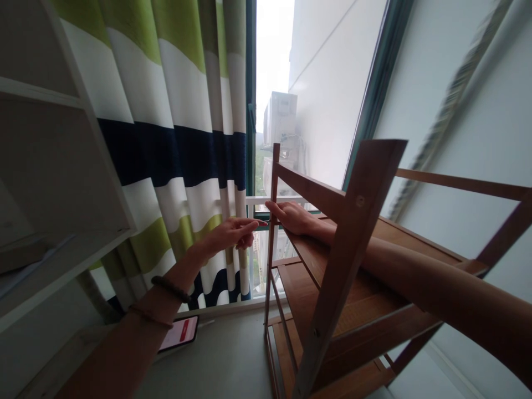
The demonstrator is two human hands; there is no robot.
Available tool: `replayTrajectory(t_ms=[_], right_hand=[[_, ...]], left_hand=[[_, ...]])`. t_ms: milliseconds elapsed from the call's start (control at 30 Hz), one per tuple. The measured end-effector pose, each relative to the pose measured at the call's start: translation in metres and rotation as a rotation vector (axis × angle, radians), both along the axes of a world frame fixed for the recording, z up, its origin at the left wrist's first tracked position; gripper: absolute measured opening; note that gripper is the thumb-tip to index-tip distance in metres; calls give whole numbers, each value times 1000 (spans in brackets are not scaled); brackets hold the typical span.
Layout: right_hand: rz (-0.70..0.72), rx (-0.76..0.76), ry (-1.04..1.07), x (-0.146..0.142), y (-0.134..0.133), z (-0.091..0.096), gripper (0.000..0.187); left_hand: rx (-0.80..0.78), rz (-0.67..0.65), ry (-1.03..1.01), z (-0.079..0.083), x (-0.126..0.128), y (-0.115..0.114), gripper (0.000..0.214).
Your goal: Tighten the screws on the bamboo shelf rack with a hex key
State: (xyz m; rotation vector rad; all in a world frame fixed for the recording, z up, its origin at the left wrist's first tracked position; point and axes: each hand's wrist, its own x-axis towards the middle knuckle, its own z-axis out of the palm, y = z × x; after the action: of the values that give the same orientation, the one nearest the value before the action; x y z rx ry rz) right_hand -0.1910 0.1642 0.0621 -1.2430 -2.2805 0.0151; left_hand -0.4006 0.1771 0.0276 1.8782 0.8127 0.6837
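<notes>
My left hand [235, 230] comes in from the lower left and is closed in a pinch on a thin metal tool [262, 221], perhaps a hex key. The tool's far end meets the far upright post [272, 249] of a brown wooden shelf rack [307, 288]. My right hand [293, 216], its forearm reaching across the rack between the top rail and a shelf board, is closed around that same post. Its thumb lies against the post just above the tool. The fingers behind the post are partly hidden. The rack stands upright with several tiers.
Striped curtains [178, 149] hang at the left beside a window [272, 50]. A white shelf unit [103, 166] rises at the left edge. On the pale surface below lies a lit phone [183, 332]. A near rack post [353, 249] stands close in front of the camera.
</notes>
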Motion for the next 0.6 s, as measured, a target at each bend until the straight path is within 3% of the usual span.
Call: replayTrajectory(t_ms=[233, 400, 600], right_hand=[[4, -38, 34, -4, -4, 3, 51], [0, -14, 7, 0, 2, -1, 44], [-6, -15, 5, 2, 4, -3, 47]], left_hand=[[-479, -171, -84, 17, -3, 5, 37], [-540, -159, -98, 18, 4, 6, 28], [-672, -132, 156, 20, 1, 8, 48]])
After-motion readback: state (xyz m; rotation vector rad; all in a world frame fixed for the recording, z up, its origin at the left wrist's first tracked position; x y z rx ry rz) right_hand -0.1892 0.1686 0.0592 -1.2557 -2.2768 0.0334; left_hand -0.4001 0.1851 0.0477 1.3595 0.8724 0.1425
